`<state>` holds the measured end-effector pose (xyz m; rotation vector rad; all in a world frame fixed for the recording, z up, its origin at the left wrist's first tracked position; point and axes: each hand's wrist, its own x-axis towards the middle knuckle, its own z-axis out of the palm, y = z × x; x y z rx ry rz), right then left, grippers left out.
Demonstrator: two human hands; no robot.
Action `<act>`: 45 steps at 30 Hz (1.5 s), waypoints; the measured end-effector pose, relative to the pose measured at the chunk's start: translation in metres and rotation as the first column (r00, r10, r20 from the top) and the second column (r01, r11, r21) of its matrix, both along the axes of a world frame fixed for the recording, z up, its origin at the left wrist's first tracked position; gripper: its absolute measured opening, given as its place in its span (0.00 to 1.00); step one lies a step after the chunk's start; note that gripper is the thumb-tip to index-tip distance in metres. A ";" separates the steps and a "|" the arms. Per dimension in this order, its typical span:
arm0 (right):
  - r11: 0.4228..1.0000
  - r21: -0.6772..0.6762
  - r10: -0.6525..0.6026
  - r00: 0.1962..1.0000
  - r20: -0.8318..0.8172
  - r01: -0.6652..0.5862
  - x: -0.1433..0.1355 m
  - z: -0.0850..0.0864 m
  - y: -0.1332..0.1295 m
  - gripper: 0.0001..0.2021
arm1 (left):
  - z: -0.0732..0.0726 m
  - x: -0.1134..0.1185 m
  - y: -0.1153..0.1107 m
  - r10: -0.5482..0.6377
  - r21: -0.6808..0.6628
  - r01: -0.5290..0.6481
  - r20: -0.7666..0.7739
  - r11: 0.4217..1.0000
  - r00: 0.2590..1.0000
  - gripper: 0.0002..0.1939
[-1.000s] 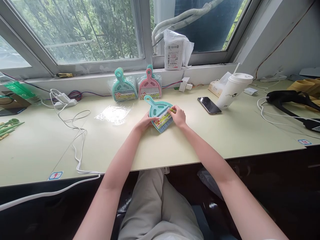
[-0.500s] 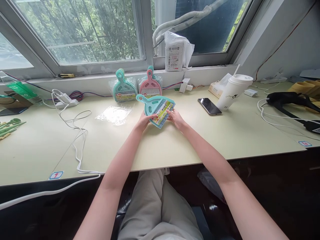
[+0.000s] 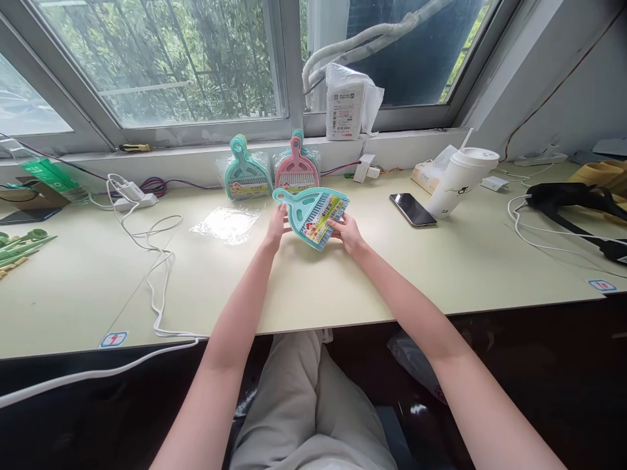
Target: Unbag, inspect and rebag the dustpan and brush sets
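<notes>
A small turquoise dustpan and brush set (image 3: 316, 219) is held tilted above the table, its handle toward the upper left. A yellow printed label crosses its face, with blue bristles showing beside it. My right hand (image 3: 345, 233) grips the right edge, thumb in front and fingers behind. By the left edge is my left hand (image 3: 277, 227), its fingers apart; whether the tips touch the back is hidden. Behind lean wrapped turquoise dustpan sets (image 3: 247, 175) and pink ones (image 3: 296, 166). A crumpled clear plastic wrapper (image 3: 225, 224) lies left of my hands.
A phone (image 3: 413, 209), a white cup with a straw (image 3: 455, 186) and a tissue box (image 3: 425, 175) stand to the right. White cables (image 3: 159, 281) trail over the left side from a power strip (image 3: 134, 201). A black strap-like device (image 3: 563, 202) lies far right.
My left hand has loosened from the front of the dustpan set and slid to its left side. The right hand still holds the set, and more of its label shows.
</notes>
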<state>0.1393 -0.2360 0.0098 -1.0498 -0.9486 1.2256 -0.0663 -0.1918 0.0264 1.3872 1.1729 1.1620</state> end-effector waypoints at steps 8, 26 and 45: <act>1.000 0.002 -0.030 1.000 0.002 0.030 0.007 0.002 0.000 0.12 | -0.011 -0.054 0.011 0.444 0.369 -0.259 -0.817 0.893 0.368 0.28; 0.988 -0.139 -0.067 0.997 0.040 0.072 0.017 -0.001 0.006 0.08 | -0.012 -0.020 0.001 0.331 0.340 -0.074 -0.805 0.938 0.493 0.22; 0.991 -0.131 -0.021 0.999 0.041 0.026 0.023 0.000 0.005 0.08 | -0.004 -0.018 -0.002 0.399 0.386 -0.108 -0.849 0.916 0.346 0.19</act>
